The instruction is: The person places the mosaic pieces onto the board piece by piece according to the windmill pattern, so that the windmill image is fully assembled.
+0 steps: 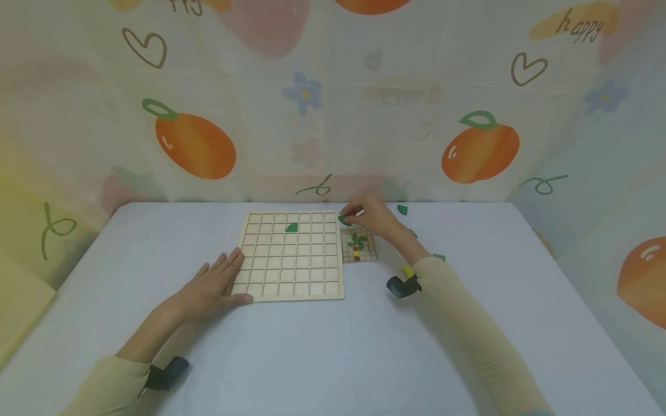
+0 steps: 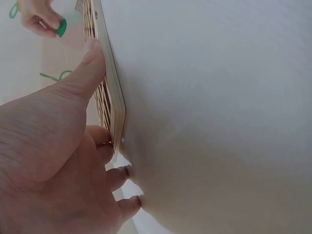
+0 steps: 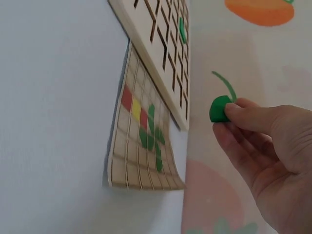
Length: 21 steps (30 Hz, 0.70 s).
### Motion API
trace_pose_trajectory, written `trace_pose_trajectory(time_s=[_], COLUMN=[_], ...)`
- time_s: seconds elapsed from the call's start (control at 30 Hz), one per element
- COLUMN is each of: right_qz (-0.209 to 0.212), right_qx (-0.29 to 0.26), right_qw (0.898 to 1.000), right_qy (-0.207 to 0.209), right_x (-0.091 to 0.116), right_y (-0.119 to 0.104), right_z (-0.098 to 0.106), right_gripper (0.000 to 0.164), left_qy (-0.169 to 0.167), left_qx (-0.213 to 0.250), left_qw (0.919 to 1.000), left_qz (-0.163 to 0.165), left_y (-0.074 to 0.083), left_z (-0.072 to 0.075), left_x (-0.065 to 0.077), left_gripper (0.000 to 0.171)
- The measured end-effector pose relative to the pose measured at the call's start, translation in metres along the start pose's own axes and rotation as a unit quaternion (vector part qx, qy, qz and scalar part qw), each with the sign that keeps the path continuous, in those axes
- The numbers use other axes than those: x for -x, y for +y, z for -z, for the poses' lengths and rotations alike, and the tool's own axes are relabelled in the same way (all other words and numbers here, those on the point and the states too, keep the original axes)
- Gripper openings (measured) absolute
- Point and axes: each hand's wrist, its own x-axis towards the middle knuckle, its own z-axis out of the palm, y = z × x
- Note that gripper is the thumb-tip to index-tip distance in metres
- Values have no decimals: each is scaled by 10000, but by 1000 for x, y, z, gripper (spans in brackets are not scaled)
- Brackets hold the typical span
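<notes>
Grid board (image 1: 270,263): one, on the desk (image 1: 291,358); one green tile (image 1: 292,227) in its far part
Left hand (image 1: 210,292): fingers straight, touching the board's left edge
Right hand (image 1: 372,216): pinching one green piece (image 1: 344,221) near the board's far right corner
Pattern card (image 1: 359,245): one, just right of board
Loose pieces: two green (image 1: 402,210), one yellow (image 1: 407,271), one partly hidden

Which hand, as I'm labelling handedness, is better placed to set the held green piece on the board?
Likely the right hand: it pinches the green piece near the far right corner of the board, while the left hand touches the board's left edge.
</notes>
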Motion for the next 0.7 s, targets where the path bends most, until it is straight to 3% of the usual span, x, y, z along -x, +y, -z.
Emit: trace_pose_trajectory(time_s=[0.4, 0.7], right_qz=[-142, -363], right_qx=[-299, -579], right_qw=[9995, 9974], right_qy=[0, -220], right_x=[-6, -9], right_y=[-13, -22], right_z=[-28, -46], right_gripper=[13, 13], left_qy=[14, 46], left_qx=[-21, -68], left_qw=[10000, 10000], left_qz=[-5, -40], left_y=[1, 5], left_z=[-1, 2], left_x=[-1, 0], left_gripper=[103, 102])
